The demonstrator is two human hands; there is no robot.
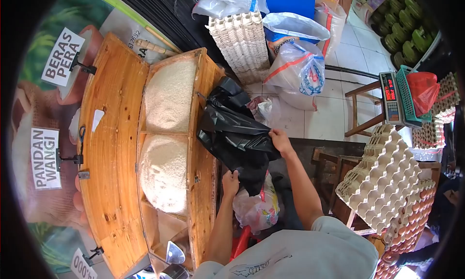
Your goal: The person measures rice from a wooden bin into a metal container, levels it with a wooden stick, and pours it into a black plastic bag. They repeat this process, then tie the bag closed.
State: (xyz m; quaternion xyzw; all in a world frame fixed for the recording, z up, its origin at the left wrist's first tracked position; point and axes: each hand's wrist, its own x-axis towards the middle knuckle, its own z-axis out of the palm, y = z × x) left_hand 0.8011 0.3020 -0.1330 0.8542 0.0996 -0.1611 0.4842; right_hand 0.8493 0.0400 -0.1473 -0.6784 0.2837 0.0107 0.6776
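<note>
A black plastic bag (231, 121) is stretched between my hands in the middle of the head view. My left hand (230, 183) has its fingers closed on the bag's lower edge. Higher up and to the right, my right hand (281, 141) pinches another part of the same bag. Beside the bag on the left stands a wooden bin (203, 216) with its lid raised. Two of its compartments hold heaps of white rice (164, 168). Below the black bag, between my forearms, sits a white patterned plastic bag (256, 209) with red on it.
Stacked egg trays stand at the top (237, 46) and right (382, 177). Filled sacks (298, 68) rest on the tiled floor. A digital scale (391, 97) with a green basket (409, 97) is at the right. Another person's dark sleeve (419, 255) shows near brown eggs.
</note>
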